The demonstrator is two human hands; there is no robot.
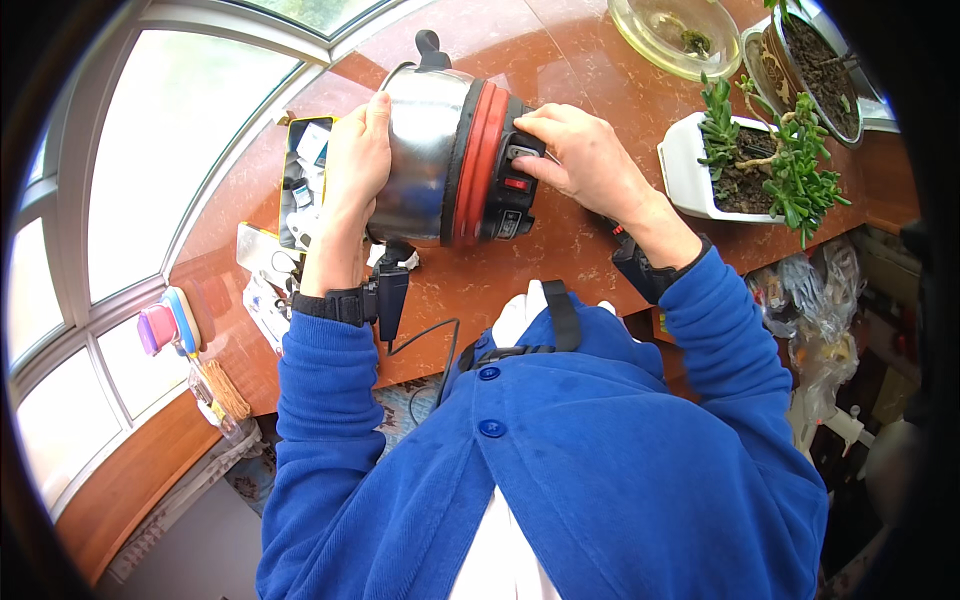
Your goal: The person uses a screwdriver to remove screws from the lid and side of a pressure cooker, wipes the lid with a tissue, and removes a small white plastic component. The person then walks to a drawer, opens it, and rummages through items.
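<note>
A steel electric kettle point(425, 150) lies on its side on the reddish stone countertop point(570, 60), its red and black base turned to the right. My left hand point(355, 160) presses flat against the steel body and holds it steady. My right hand point(580, 155) rests on the black base, fingertips at a small grey and red switch part point(518, 165). Both forearms wear blue sleeves and black wrist straps.
A yellow open tin point(300, 175) with small items sits left of the kettle. A white planter with a succulent point(760, 165), a glass bowl point(680, 35) and a soil-filled pot point(815, 70) stand at the right. A curved window point(170, 140) lies to the left.
</note>
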